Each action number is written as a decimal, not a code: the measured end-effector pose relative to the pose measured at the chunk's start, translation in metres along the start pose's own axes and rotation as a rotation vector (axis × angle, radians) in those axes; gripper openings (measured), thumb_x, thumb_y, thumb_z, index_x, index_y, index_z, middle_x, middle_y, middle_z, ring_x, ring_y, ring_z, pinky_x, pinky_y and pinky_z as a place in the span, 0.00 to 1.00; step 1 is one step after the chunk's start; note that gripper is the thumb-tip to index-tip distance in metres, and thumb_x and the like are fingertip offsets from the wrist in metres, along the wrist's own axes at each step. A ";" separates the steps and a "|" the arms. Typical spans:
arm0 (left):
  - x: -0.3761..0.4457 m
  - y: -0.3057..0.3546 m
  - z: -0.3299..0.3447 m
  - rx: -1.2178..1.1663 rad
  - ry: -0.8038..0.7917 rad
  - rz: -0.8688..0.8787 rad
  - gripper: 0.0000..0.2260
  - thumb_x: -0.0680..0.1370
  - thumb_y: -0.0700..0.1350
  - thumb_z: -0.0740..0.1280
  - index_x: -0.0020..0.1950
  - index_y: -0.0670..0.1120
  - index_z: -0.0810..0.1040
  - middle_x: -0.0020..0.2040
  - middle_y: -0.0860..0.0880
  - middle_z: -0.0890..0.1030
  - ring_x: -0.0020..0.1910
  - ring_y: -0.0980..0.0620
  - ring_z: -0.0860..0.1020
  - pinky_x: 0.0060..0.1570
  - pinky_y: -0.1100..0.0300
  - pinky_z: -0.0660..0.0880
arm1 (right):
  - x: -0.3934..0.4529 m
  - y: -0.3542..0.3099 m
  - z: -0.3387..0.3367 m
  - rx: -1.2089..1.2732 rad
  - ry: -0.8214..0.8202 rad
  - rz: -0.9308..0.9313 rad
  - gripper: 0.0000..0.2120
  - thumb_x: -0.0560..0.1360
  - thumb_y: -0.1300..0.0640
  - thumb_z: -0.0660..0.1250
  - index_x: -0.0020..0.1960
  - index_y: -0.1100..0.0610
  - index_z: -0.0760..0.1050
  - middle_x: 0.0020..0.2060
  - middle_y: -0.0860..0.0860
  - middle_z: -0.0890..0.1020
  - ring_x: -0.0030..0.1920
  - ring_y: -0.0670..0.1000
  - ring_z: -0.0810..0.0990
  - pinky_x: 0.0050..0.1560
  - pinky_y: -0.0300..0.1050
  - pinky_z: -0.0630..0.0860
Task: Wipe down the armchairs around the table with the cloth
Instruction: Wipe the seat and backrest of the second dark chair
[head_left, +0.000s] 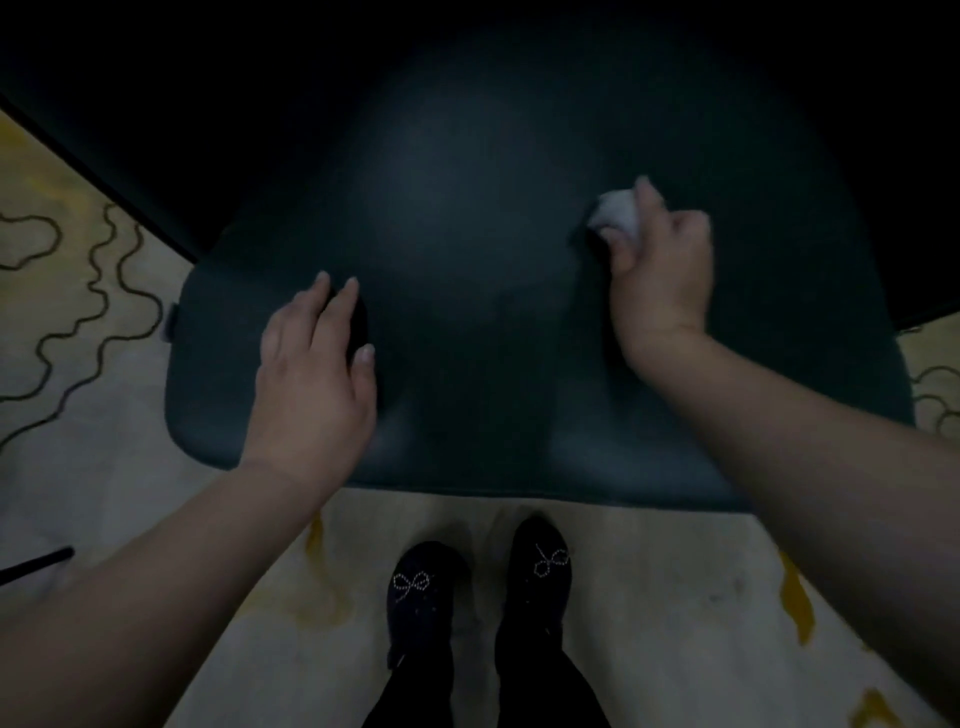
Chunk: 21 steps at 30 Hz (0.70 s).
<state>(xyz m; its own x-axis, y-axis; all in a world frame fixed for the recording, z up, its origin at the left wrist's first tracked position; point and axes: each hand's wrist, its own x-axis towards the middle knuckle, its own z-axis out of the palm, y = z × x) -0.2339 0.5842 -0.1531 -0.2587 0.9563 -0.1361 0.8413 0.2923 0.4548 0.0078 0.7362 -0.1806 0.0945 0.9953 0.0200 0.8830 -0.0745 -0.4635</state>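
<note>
A dark green armchair (467, 249) fills the middle of the head view, its seat cushion facing me. My right hand (662, 270) grips a small bunched white cloth (615, 210) and presses it on the right part of the seat. My left hand (317, 364) lies flat on the left part of the seat, fingers apart, holding nothing. The chair's back and arms fade into darkness at the top.
A pale rug (675, 597) with yellow patches and dark squiggly lines covers the floor around the chair. My feet in dark shoes with bead bows (483, 577) stand just in front of the seat's edge. A thin black rod (36, 564) shows at the left.
</note>
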 end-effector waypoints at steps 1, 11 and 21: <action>0.003 0.001 0.000 0.003 -0.002 0.001 0.23 0.80 0.43 0.60 0.76 0.45 0.61 0.76 0.44 0.60 0.73 0.44 0.57 0.73 0.55 0.50 | -0.007 -0.019 0.010 0.035 -0.054 -0.041 0.23 0.78 0.47 0.62 0.71 0.51 0.67 0.59 0.59 0.73 0.56 0.57 0.72 0.52 0.45 0.67; 0.034 0.000 -0.006 0.052 -0.051 -0.011 0.22 0.80 0.45 0.59 0.75 0.45 0.63 0.76 0.44 0.58 0.74 0.43 0.56 0.73 0.55 0.49 | 0.022 -0.013 0.012 -0.072 -0.092 -0.412 0.22 0.77 0.51 0.64 0.71 0.51 0.70 0.51 0.60 0.74 0.48 0.60 0.74 0.50 0.53 0.73; 0.030 -0.017 -0.012 0.113 -0.073 -0.056 0.27 0.77 0.49 0.66 0.74 0.46 0.65 0.75 0.42 0.60 0.72 0.41 0.58 0.72 0.49 0.54 | -0.008 -0.102 0.053 0.146 -0.176 -0.451 0.23 0.76 0.56 0.66 0.71 0.56 0.68 0.55 0.62 0.73 0.52 0.62 0.73 0.53 0.52 0.73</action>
<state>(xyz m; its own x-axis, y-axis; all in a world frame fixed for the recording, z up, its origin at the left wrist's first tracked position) -0.2615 0.6083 -0.1548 -0.2749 0.9350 -0.2242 0.8755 0.3398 0.3435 -0.1076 0.7389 -0.1801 -0.3720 0.9225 0.1030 0.7434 0.3625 -0.5621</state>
